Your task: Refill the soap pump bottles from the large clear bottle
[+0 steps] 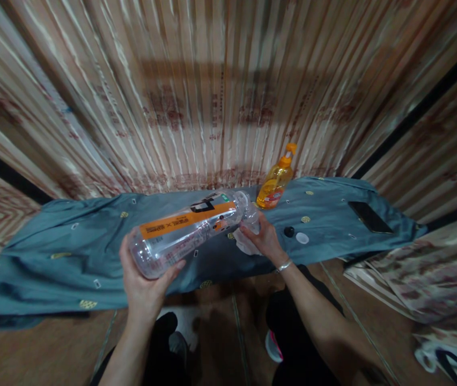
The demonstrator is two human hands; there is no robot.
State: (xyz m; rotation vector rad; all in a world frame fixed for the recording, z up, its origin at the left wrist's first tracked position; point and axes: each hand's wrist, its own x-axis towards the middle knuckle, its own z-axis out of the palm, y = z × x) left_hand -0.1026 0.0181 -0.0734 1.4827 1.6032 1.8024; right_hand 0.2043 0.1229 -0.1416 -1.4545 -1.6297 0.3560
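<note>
A large clear plastic bottle (188, 228) with an orange and white label lies tilted across both hands, its base toward the left. My left hand (144, 276) is wrapped round the base end. At the other end, by the neck, my right hand (264, 236) grips a crumpled white tissue (245, 242). Part of the tissue and the fingertips behind the neck are hidden. Just beyond the right hand stands a pump bottle (274, 185) of orange liquid with an orange pump top.
A green-blue patterned cloth (103, 236) covers the narrow table. On its right side lie a small black object (289, 231), a white round disc (302, 238) and a dark phone-like slab (370, 217). Pleated curtains (196, 96) hang close behind.
</note>
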